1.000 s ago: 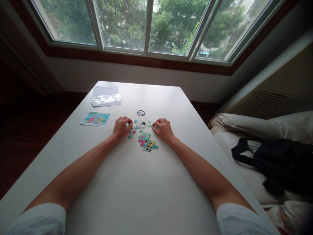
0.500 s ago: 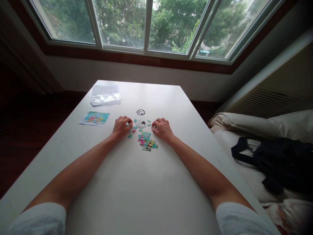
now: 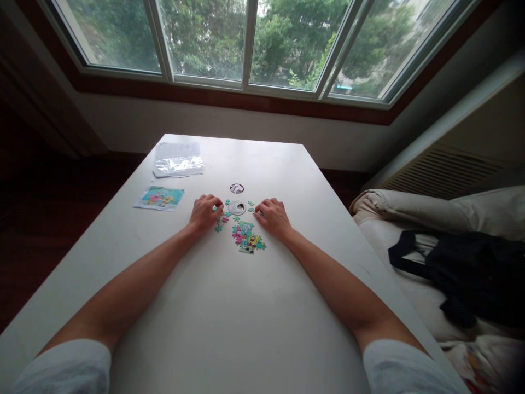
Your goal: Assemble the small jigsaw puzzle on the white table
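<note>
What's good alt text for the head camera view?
A person's left hand and right hand are among loose jigsaw pieces, beyond a partly assembled cartoon puzzle on a white table. A picture sheet lies left; a window is behind.

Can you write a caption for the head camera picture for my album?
Left hand and right hand beside loose pieces, with a partly built puzzle nearby on a white table.

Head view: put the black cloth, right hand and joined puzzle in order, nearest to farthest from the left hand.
From the left hand:
1. Joined puzzle, right and slightly nearer the camera
2. Right hand, farther right
3. Black cloth, far right, off the table
</note>
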Demonstrator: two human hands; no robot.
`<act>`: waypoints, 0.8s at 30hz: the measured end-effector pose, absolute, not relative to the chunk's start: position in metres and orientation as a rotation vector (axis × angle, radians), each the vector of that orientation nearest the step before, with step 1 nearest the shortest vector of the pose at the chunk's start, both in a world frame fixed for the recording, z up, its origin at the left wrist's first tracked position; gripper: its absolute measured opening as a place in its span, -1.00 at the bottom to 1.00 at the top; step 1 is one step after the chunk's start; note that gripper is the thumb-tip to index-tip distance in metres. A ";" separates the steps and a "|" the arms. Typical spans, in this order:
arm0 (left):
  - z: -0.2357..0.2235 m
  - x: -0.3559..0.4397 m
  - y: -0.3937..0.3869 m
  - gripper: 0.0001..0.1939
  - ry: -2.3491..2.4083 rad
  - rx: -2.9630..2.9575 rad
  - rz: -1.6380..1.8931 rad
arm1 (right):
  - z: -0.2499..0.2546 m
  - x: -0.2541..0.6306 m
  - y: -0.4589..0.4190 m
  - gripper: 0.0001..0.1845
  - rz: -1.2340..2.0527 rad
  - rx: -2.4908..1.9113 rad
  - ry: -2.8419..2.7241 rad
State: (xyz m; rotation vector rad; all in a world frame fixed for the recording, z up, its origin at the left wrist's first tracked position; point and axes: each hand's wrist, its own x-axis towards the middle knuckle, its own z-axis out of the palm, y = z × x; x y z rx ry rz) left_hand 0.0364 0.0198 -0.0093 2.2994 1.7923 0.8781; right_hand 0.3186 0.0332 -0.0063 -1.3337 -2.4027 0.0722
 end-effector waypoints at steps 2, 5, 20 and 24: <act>-0.010 0.036 0.020 -0.81 1.798 2.297 0.877 | -0.006 0.319 0.033 -0.85 0.072 -1.318 -2.401; -0.010 0.036 0.021 -0.81 1.792 2.300 0.886 | -0.008 0.319 0.033 -0.86 0.071 -1.321 -2.389; -0.011 0.036 0.021 -0.82 1.793 2.289 0.874 | -0.009 0.323 0.041 -0.85 0.156 -1.431 -2.402; -0.011 0.036 0.021 -0.81 1.780 2.290 0.880 | -0.009 0.324 0.041 -0.84 0.175 -1.410 -2.386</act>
